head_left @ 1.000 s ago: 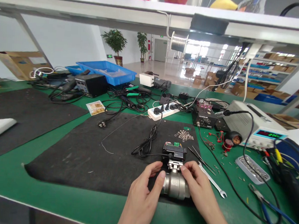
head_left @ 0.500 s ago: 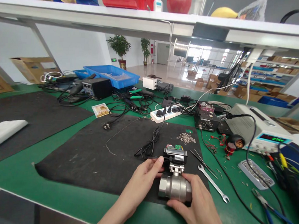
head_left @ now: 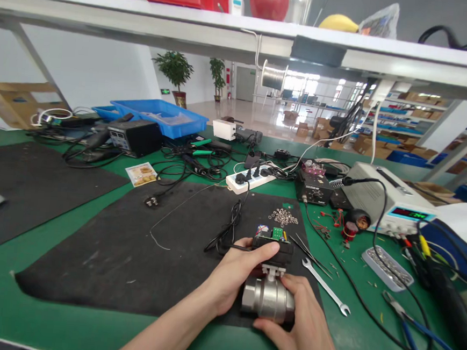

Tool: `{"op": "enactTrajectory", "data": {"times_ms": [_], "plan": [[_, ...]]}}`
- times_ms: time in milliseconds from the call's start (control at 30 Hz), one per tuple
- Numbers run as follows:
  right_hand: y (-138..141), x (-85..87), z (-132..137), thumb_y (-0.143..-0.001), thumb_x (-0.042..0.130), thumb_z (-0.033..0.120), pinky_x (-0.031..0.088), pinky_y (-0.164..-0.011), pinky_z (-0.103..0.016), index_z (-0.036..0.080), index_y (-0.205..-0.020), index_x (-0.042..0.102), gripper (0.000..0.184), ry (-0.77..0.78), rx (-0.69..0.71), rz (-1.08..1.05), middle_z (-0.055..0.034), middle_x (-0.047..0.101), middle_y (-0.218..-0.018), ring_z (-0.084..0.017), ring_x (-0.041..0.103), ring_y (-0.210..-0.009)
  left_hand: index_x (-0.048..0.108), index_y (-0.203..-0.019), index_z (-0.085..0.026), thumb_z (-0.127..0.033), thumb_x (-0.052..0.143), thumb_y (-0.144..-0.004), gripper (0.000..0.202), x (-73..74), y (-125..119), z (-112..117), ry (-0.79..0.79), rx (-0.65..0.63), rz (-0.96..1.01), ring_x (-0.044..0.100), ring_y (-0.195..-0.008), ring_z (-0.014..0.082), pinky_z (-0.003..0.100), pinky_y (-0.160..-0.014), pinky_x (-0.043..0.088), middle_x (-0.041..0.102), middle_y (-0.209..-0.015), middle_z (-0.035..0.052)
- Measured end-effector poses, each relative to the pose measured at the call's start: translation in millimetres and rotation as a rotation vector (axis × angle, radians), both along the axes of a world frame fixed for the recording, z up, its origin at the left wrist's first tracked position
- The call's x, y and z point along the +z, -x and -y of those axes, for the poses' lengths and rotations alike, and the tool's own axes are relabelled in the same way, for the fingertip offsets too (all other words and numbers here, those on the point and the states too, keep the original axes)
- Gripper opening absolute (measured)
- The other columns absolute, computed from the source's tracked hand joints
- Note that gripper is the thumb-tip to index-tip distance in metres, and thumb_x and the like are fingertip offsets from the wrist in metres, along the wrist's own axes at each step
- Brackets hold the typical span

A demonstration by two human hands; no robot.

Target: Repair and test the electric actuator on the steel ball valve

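A silver metal valve body (head_left: 267,300) with a black actuator box (head_left: 273,247) on top stands on the black mat (head_left: 130,248) near the bench's front edge. My left hand (head_left: 237,272) reaches in from the lower left, its fingers closed round the black actuator box. Beneath and to the right, my right hand (head_left: 301,326) cups the silver valve body from the front. A black cable (head_left: 226,229) runs from the actuator box to a white power strip (head_left: 253,177).
A spanner (head_left: 325,286) and tweezers (head_left: 306,247) lie right of the valve. Behind are a pile of small washers (head_left: 283,217), a soldering station (head_left: 315,191), a power supply (head_left: 393,201), a metal tray (head_left: 387,261), a blue bin (head_left: 161,114) and tangled cables (head_left: 186,163).
My left hand has moved up from the valve body's side onto the black actuator box. My right hand has slid down and under the silver body. The view shifted slightly.
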State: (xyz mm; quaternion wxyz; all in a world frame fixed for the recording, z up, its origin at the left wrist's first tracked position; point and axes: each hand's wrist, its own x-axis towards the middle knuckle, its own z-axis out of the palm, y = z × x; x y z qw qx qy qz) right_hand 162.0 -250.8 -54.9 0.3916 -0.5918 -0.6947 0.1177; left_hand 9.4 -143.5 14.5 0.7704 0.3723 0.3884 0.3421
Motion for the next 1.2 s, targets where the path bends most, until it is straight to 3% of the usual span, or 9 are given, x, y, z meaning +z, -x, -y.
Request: {"op": "enactTrajectory", "data": {"times_ms": [167,367,500,567,767,1200], "plan": [[2,0.9,-3,-0.076,0.088,0.025,0.055,-0.099,-0.046,0.027,-0.136,0.039,0.078,0.017,-0.004,0.014,-0.0116,0.058,-0.129,-0.031,0.061,-0.119,0.058,-0.127,-0.016,-0.049,0.081,-0.085,0.057,-1.2,2,-3,-0.012,-0.018,-0.023,0.071,-0.098,0.0237,0.035,-0.085,0.055,0.074,-0.118,0.0124],[2,9.7,-2,-0.074,0.087,0.028,0.052,-0.1,-0.044,0.027,-0.131,0.045,0.071,0.06,-0.023,-0.027,-0.0097,0.061,-0.127,-0.031,0.06,-0.119,0.058,-0.125,-0.018,-0.048,0.081,-0.085,0.056,-11.2,7,-3,-0.038,-0.023,-0.02,0.069,-0.097,0.0231,0.035,-0.085,0.054,0.074,-0.115,0.0098],[-2,26.5,-3,-0.083,0.078,0.037,0.051,-0.092,-0.036,0.026,-0.123,0.053,0.048,0.289,-0.079,-0.237,-0.0044,0.065,-0.12,-0.025,0.064,-0.107,0.057,-0.126,-0.018,-0.048,0.082,-0.084,0.057,-15.5,7,-3,-0.058,-0.01,-0.009,0.069,-0.098,0.0247,0.036,-0.084,0.055,0.073,-0.113,0.0096],[-2,31.3,-8,-0.09,0.069,0.043,0.049,-0.088,-0.033,0.025,-0.114,0.058,0.032,0.317,-0.11,-0.36,-0.0023,0.067,-0.109,-0.022,0.063,-0.1,0.057,-0.126,-0.019,-0.048,0.083,-0.083,0.058,-16.4,7,-2,-0.068,-0.005,-0.005,0.069,-0.099,0.0255,0.038,-0.086,0.055,0.074,-0.112,0.0098],[6,30.1,-22,-0.092,0.068,0.055,0.042,-0.076,-0.029,0.022,-0.09,0.062,0.033,0.327,-0.215,-0.606,0.0021,0.061,-0.085,-0.017,0.056,-0.082,0.054,-0.128,-0.019,-0.048,0.081,-0.085,0.059,-17.0,5,-1,-0.074,-0.015,0.009,0.07,-0.097,0.0255,0.04,-0.087,0.055,0.074,-0.113,0.011],[13,31.2,-15,-0.102,0.054,0.051,0.042,-0.078,-0.028,0.023,-0.094,0.06,0.03,0.257,-0.184,-0.484,0.0007,0.061,-0.093,-0.017,0.056,-0.087,0.056,-0.126,-0.018,-0.047,0.082,-0.085,0.057,-16.9,6,-2,-0.095,-0.014,0.012,0.069,-0.101,0.0255,0.04,-0.09,0.054,0.074,-0.113,0.0103]]}}
